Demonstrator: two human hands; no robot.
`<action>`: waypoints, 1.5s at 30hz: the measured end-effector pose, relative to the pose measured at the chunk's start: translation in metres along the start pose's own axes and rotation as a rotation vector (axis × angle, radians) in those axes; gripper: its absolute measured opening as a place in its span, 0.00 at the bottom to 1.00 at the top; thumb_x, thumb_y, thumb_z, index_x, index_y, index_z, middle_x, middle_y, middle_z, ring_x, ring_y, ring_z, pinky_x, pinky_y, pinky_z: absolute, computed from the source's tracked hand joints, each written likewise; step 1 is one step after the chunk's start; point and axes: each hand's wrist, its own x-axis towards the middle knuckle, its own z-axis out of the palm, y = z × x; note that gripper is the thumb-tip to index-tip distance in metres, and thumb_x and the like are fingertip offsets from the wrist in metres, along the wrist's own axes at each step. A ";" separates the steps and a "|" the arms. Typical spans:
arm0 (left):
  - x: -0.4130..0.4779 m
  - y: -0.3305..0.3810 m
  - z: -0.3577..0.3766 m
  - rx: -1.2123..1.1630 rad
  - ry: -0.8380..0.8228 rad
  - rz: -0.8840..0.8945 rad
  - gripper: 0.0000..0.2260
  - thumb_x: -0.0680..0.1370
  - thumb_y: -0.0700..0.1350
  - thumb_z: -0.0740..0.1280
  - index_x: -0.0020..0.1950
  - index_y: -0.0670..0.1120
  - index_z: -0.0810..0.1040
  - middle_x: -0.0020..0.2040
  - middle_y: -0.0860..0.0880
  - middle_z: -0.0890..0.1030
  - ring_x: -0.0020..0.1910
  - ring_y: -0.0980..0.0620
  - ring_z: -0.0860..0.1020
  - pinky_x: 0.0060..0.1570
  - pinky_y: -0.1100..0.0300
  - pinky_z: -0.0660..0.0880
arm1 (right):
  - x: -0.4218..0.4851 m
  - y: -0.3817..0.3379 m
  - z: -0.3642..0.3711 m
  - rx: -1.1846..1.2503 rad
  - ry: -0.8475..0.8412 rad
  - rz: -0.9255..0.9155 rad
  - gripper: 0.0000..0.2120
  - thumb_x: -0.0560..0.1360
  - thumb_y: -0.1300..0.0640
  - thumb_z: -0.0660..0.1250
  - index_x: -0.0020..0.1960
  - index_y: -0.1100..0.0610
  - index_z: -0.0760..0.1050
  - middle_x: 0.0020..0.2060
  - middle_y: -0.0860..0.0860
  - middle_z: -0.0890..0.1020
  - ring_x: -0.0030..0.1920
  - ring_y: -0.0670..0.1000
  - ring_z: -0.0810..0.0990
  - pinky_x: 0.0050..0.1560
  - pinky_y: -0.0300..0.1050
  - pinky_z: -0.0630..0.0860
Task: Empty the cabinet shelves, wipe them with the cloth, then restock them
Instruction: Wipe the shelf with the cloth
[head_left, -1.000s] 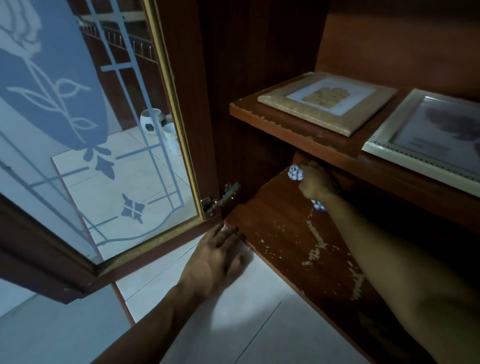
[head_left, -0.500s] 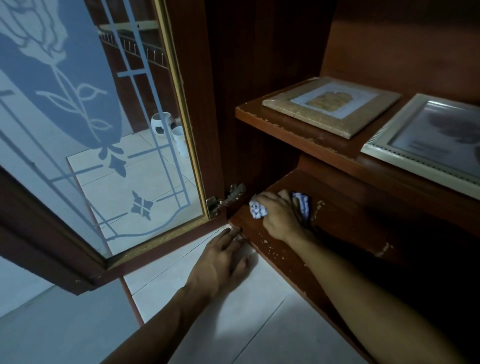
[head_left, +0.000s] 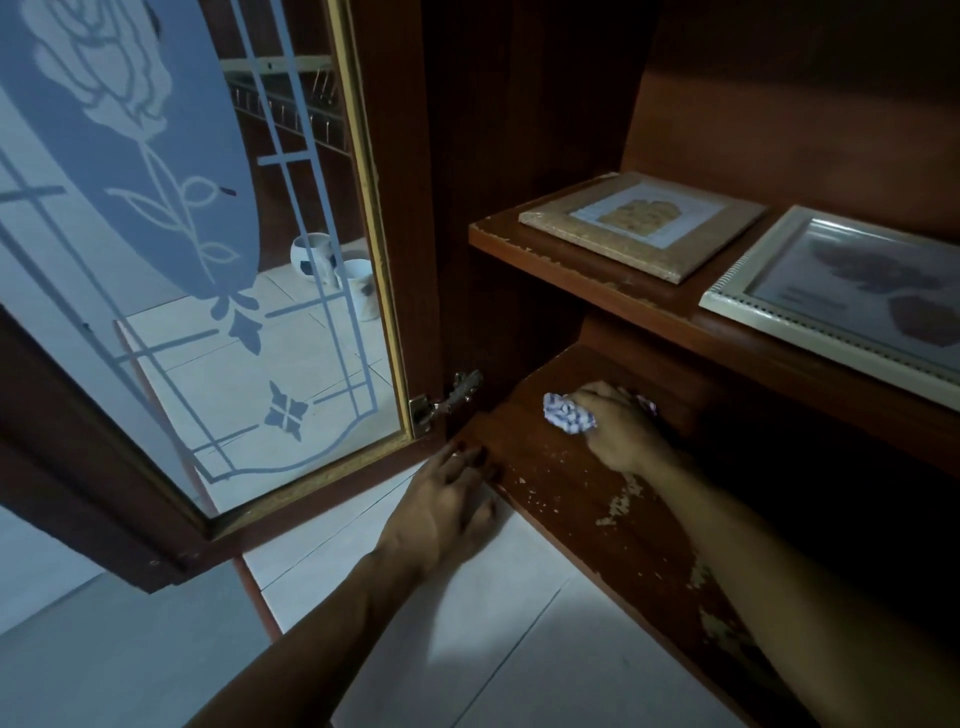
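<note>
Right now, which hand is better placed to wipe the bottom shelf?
Right. The right hand grips the cloth on the shelf; the left hand rests open on the floor, holding nothing.

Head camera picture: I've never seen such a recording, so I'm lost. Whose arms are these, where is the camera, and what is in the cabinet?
No machine here: a person wears one camera on the head, looking down at their own hands. The right hand grips a crumpled blue-and-white cloth and presses it on the bottom shelf, whose finish is chipped. The left hand rests flat on the tiled floor by the shelf's corner. On the upper shelf lie two pictures, one in a wooden frame, one in a white frame. The glass door stands open at left.
</note>
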 end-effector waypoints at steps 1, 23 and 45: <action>0.003 -0.002 0.000 -0.007 -0.035 -0.015 0.25 0.79 0.55 0.54 0.68 0.43 0.75 0.68 0.42 0.76 0.71 0.46 0.69 0.73 0.46 0.62 | -0.010 0.002 0.004 -0.061 0.019 -0.019 0.27 0.73 0.66 0.63 0.70 0.50 0.71 0.69 0.47 0.70 0.65 0.54 0.68 0.66 0.45 0.62; 0.049 0.029 0.031 -0.039 -0.251 0.179 0.32 0.76 0.63 0.45 0.73 0.51 0.71 0.74 0.51 0.69 0.76 0.47 0.60 0.76 0.50 0.57 | -0.163 0.024 -0.009 0.172 0.096 0.389 0.16 0.72 0.53 0.64 0.58 0.49 0.81 0.55 0.47 0.83 0.57 0.49 0.81 0.61 0.47 0.76; 0.046 0.110 0.066 -0.240 -0.256 0.622 0.19 0.78 0.52 0.57 0.59 0.44 0.82 0.60 0.46 0.82 0.66 0.45 0.74 0.64 0.49 0.73 | -0.267 -0.014 -0.026 0.283 0.253 0.804 0.12 0.73 0.61 0.66 0.54 0.54 0.82 0.49 0.51 0.86 0.51 0.51 0.83 0.50 0.42 0.77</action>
